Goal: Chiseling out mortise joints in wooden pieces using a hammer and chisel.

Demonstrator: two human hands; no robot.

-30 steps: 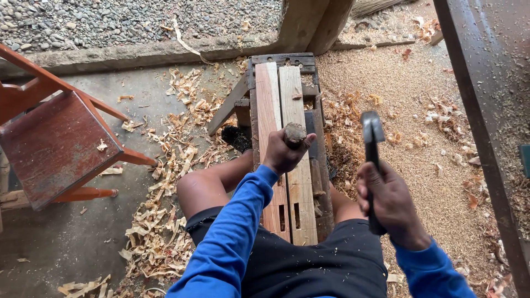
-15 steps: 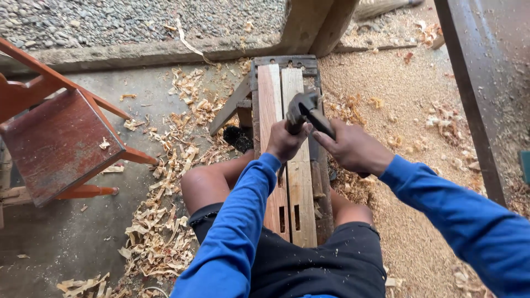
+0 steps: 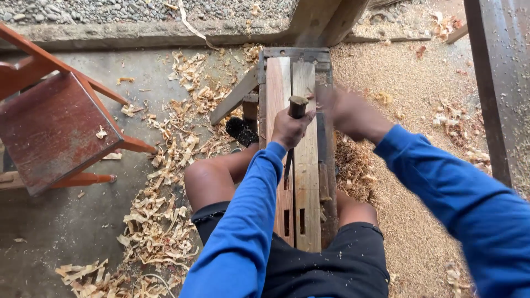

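My left hand (image 3: 287, 128) is closed around a wooden-handled chisel (image 3: 297, 105), held upright with its blade on the left one of two pale planks (image 3: 307, 165). The planks lie side by side on a narrow dark bench (image 3: 326, 182) that I sit astride, and rectangular slots (image 3: 286, 221) are cut near my lap. My right hand (image 3: 345, 113) is a motion-blurred fist just right of the chisel's top. It grips a hammer whose head is lost in the blur. Both sleeves are blue.
A red wooden chair (image 3: 49, 127) stands at the left. Curled wood shavings (image 3: 160, 221) cover the concrete floor left of the bench, and sawdust (image 3: 419, 94) lies to the right. A dark beam (image 3: 497, 83) runs down the right edge. A concrete curb (image 3: 138, 33) crosses the top.
My right hand swung the hammer from raised at the right down onto the chisel's top, and is now blurred beside it. The left hand kept the chisel in place.
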